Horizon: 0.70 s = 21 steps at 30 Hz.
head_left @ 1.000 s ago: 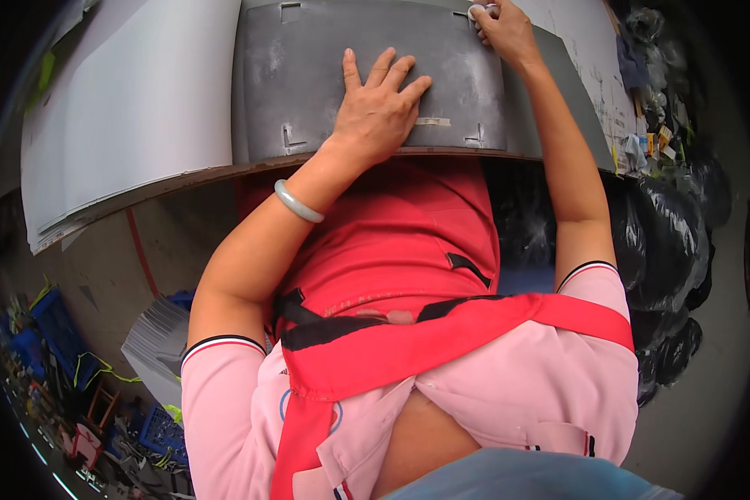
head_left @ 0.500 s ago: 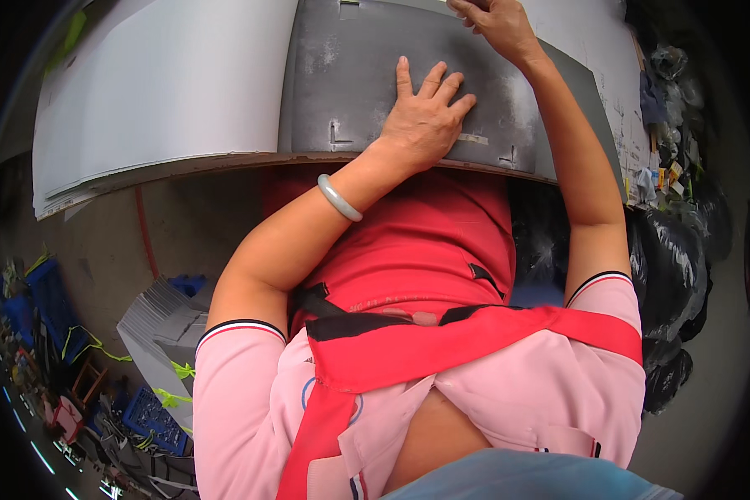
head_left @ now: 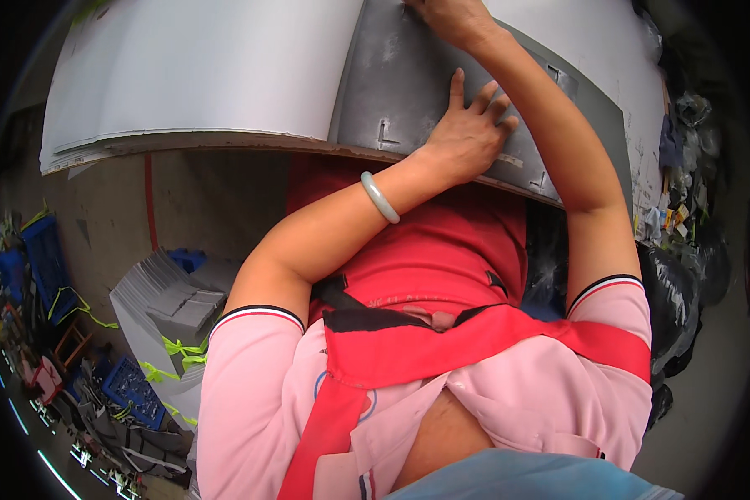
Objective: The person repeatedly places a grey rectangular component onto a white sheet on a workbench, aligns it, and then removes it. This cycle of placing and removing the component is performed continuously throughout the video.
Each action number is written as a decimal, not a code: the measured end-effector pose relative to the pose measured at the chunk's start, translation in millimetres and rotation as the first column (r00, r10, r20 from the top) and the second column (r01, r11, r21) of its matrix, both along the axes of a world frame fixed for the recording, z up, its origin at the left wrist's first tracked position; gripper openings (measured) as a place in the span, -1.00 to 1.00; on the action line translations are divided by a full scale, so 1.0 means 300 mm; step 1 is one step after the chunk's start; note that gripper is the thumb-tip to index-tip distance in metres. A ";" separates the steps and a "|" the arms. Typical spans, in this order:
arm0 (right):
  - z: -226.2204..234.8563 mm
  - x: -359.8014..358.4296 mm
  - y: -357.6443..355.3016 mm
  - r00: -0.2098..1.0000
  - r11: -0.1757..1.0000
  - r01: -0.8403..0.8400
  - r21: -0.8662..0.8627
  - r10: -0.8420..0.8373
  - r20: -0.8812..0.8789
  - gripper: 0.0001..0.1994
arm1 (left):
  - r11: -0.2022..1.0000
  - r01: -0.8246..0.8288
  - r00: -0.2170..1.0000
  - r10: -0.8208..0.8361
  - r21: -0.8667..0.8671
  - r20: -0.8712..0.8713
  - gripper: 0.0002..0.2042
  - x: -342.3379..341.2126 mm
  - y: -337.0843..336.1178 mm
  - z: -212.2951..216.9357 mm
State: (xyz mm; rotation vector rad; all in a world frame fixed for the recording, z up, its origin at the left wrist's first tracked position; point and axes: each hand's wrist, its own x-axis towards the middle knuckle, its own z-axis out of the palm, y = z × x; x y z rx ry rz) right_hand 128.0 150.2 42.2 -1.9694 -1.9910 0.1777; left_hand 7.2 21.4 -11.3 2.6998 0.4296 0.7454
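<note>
A dark grey board [head_left: 396, 96] with pale smudges and L-shaped corner marks lies on the worktop in front of me. My left hand [head_left: 472, 137] rests palm down on it near the front edge, fingers spread. A pale bangle [head_left: 380, 198] circles that wrist. Farther off, at the upper picture edge, my right hand [head_left: 458, 21] bends over the board's far part with its fingers closed. A bit of something dark shows at its fingertips, but the frame's edge cuts it off and I cannot make it out.
Large white sheets [head_left: 200, 75] lie stacked left of the board. Below left stand grey corrugated sheets [head_left: 162, 292] tied with yellow-green strips, and blue crates [head_left: 133, 392]. Black plastic bags [head_left: 671, 300] and small clutter [head_left: 671, 218] line the right side.
My right hand has moved left over the board's far part. The worktop and board appear shifted right in the picture, my left hand still flat on the board.
</note>
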 end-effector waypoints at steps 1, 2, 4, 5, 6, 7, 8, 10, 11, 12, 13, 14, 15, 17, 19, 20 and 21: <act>-0.002 0.011 0.001 1.000 0.999 0.018 -0.028 -0.018 0.011 -0.76 | 1.000 -0.005 1.000 0.005 0.008 0.004 -0.65 0.001 0.001 -0.001; -0.006 0.038 -0.002 0.999 0.998 0.036 -0.055 -0.035 0.022 -0.76 | 1.000 0.002 1.000 -0.002 0.006 -0.001 -0.65 0.003 -0.005 -0.001; 0.019 0.043 -0.002 0.988 0.987 0.117 -0.108 -0.127 -0.083 -0.77 | 1.000 0.003 1.000 -0.003 0.003 -0.011 -0.65 0.008 -0.005 -0.001; 0.030 0.041 -0.012 0.958 0.973 0.182 -0.144 -0.209 -0.197 -0.78 | 1.000 0.003 1.000 -0.003 0.005 -0.011 -0.65 0.006 0.001 -0.005; 0.047 0.031 -0.031 0.905 0.950 0.248 -0.192 -0.298 -0.305 -0.79 | 1.000 0.011 1.000 -0.011 0.001 -0.012 -0.66 0.005 -0.001 -0.005; 0.059 0.013 -0.035 0.812 0.935 0.261 -0.241 -0.348 -0.469 -0.82 | 1.000 0.018 1.000 -0.018 -0.002 -0.013 -0.66 0.003 -0.004 -0.006; 0.047 0.006 -0.026 0.794 0.935 0.258 -0.244 -0.349 -0.497 -0.83 | 1.000 0.008 1.000 -0.008 0.001 -0.003 -0.68 0.003 -0.003 -0.007; 0.021 0.001 -0.006 0.750 0.933 0.266 -0.242 -0.358 -0.557 -0.84 | 1.000 0.003 1.000 -0.004 0.017 0.015 -0.70 0.002 0.002 0.000; 0.010 -0.001 -0.001 0.751 0.922 0.291 -0.257 -0.386 -0.535 -0.84 | 1.000 0.012 1.000 -0.012 0.014 0.012 -0.72 0.002 -0.001 0.005; 0.004 -0.013 0.010 0.752 0.911 0.310 -0.272 -0.410 -0.516 -0.85 | 1.000 0.015 1.000 -0.016 0.011 0.004 -0.73 0.003 -0.001 0.006; 0.001 -0.021 0.015 0.752 0.900 0.330 -0.286 -0.434 -0.497 -0.85 | 1.000 0.020 1.000 -0.020 0.009 -0.003 -0.74 0.002 -0.002 0.006; 0.002 -0.023 0.016 0.758 0.902 0.321 -0.288 -0.427 -0.493 -0.86 | 1.000 0.014 1.000 -0.014 0.021 0.005 -0.74 0.000 0.000 0.006; 0.013 -0.028 0.016 0.766 0.905 0.310 -0.290 -0.419 -0.488 -0.86 | 0.999 0.006 1.000 -0.006 0.034 0.015 -0.75 -0.001 0.001 0.006; 0.021 -0.029 -0.001 0.756 0.912 0.275 -0.304 -0.401 -0.518 -0.87 | 0.999 0.001 0.999 -0.002 0.037 0.049 -0.75 -0.001 -0.001 0.007; 0.011 -0.016 -0.039 0.719 0.920 0.218 -0.327 -0.378 -0.584 -0.87 | 1.000 0.000 0.995 -0.002 0.018 0.098 -0.76 0.000 0.000 0.005; 0.005 -0.013 -0.072 0.698 0.921 0.229 -0.317 -0.382 -0.606 -0.87 | 0.999 0.018 0.997 -0.020 0.034 0.070 -0.74 0.001 0.003 0.003; 0.006 -0.036 -0.123 0.679 0.922 0.226 -0.315 -0.381 -0.628 -0.86 | 0.999 0.022 0.999 -0.024 0.042 0.038 -0.72 -0.003 0.005 0.004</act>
